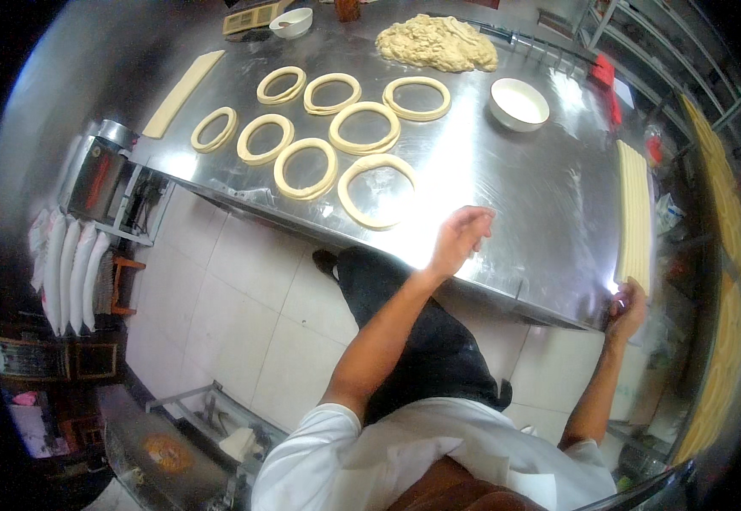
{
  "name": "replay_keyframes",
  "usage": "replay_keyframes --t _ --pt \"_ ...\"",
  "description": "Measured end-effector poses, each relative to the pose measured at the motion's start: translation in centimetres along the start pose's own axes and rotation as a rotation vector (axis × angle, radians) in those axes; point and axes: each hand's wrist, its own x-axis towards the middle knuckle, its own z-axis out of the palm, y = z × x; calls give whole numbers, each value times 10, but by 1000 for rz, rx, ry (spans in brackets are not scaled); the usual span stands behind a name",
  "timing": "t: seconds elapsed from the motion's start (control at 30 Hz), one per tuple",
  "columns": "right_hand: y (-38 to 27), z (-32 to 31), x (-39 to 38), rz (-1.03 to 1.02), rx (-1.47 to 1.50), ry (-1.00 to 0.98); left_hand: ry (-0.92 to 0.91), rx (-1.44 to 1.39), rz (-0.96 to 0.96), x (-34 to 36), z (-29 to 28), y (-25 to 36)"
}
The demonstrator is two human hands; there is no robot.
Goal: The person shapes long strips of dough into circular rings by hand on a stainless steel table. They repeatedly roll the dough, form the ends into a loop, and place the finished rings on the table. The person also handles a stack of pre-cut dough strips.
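My left hand (462, 234) hovers over the table's near edge, empty, with its fingers loosely bent and the thumb a little apart. The closest ring of dough (354, 194) lies just left of it. Far to the right, my right hand (629, 308) has its fingers closed at the near end of a row of long pale dough strips (634, 209), which lie side by side along the table's right edge. How many strips the fingers grip is too small to tell. Several more dough rings, including a large one (364, 128), are spread over the left half of the steel table (541, 200).
A white bowl (519, 105) stands right of the rings, and a heap of soft dough (436, 43) sits at the back. One flat dough strip (183, 94) lies at the far left, with a small white bowl (291, 24) behind. Metal racks (651, 38) rise at the back right.
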Motion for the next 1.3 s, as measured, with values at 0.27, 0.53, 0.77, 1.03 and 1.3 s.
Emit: replay_keyframes --t 0.27,0.53,0.77,1.03,1.3 --pt "3 2 0 33 29 -19 -54 4 48 0 -3 1" --pt "4 0 4 36 9 -22 -56 3 60 4 -3 0" --pt "-2 6 3 33 -25 -22 -62 -14 72 10 -5 0" --pt "0 5 4 45 5 -3 -79 -25 54 10 -5 4" --pt "-7 10 1 46 -25 -2 -79 -48 46 10 -7 0"
